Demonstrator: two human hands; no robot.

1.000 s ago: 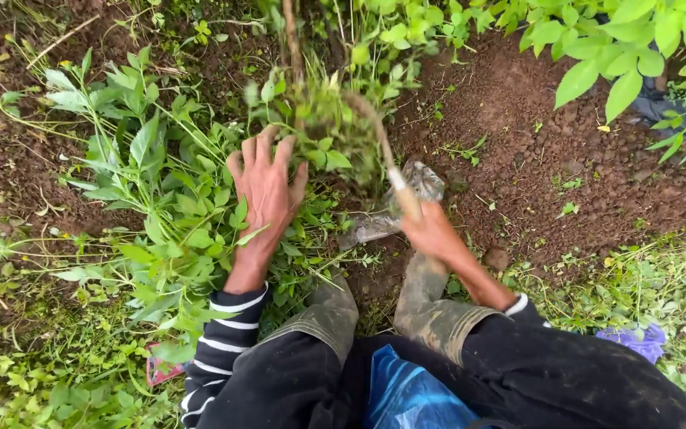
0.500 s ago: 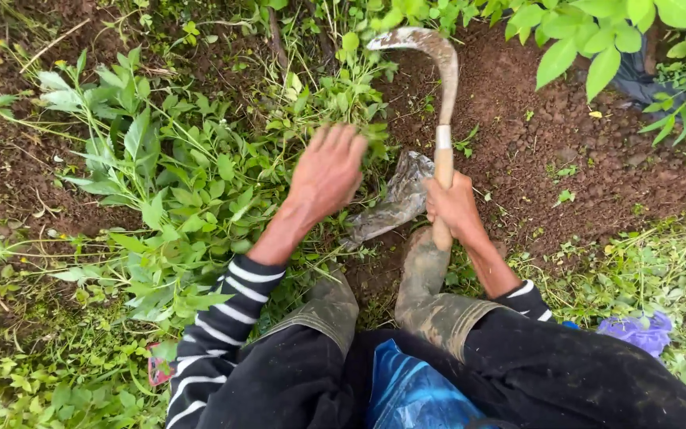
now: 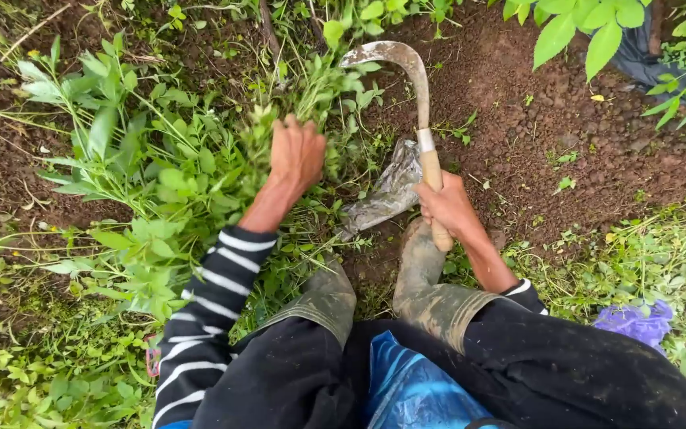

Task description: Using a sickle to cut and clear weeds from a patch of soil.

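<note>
Over the soil, my right hand clasps the sickle, blade arching left toward weeds bunched in my left hand.

Sickle: dull, stained metal blade on a smooth wooden handle.
Crumpled plastic sheet is glinting glossy; rubber boots are looking matt, mud-caked.

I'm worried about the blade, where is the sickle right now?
In the head view, the sickle is right of centre, its wooden handle gripped in the right hand, with the curved blade raised over bare soil beside the weeds that the left hand grabs.
</note>
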